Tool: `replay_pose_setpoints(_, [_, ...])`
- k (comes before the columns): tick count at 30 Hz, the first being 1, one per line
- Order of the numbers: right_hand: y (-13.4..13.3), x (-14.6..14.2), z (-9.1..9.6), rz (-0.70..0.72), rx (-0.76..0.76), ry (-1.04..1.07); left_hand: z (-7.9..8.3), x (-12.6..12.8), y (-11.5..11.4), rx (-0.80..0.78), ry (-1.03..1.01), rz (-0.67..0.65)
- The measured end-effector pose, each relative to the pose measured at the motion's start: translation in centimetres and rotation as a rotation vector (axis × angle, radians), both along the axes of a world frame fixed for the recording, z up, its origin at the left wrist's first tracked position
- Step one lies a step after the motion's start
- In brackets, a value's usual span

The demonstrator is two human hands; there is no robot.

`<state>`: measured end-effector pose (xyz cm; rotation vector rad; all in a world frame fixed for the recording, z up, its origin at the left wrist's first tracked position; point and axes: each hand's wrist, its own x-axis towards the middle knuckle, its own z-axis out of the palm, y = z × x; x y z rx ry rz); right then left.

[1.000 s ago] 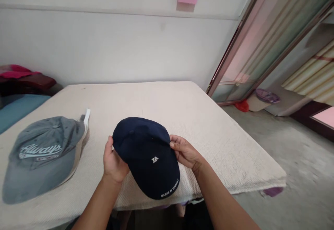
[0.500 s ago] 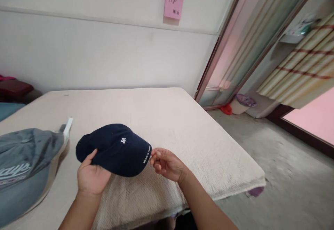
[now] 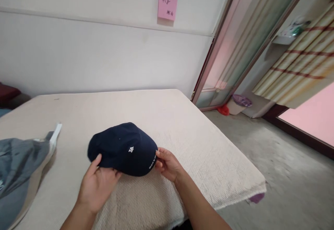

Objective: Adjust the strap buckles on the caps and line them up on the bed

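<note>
A navy baseball cap with a small white logo and white lettering along its brim is held between my two hands above the bed. My left hand grips the cap's lower edge at the crown side, thumb on the outside and the other fingers partly hidden beneath. On the brim's right end, my right hand pinches the edge between thumb and fingers. A grey cap with white lettering and a pale strap lies at the left, cut off by the picture's edge.
The bed has a cream textured cover and stands against a white wall. A pink note is taped to the wall. On the concrete floor at right are a lined bin and a red bag, near a curtain.
The navy cap has shifted slightly right and turned, its brim tipping down. My right hand has closed more firmly on the brim. The view has swung a little, moving the grey cap leftward.
</note>
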<state>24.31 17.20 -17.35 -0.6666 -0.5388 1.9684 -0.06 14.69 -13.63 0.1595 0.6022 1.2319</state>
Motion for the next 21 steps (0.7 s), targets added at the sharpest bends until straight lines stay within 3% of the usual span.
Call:
replay_pose_setpoints(4, [1.5,1.7,-0.2,-0.158,0.05,-0.034,0.1,1.1,0.2,-0.125,0.24,-0.003])
replay_pose_setpoints(11, [7.3,7.2,0.8,-0.502,0.057,-0.012,-0.3,0.8,0.4,-0.151,0.299,0.036])
replay_pose_setpoints(17, [11.4,14.0,-1.1,-0.82,-0.12,-0.111,-0.4,1.1,0.2,-0.151,0.305,0.008])
replay_pose_setpoints(21, [12.1,15.5,-2.5,-0.925,-0.231,-0.193,-0.6,1.0,0.2,-0.153,0.285,0.01])
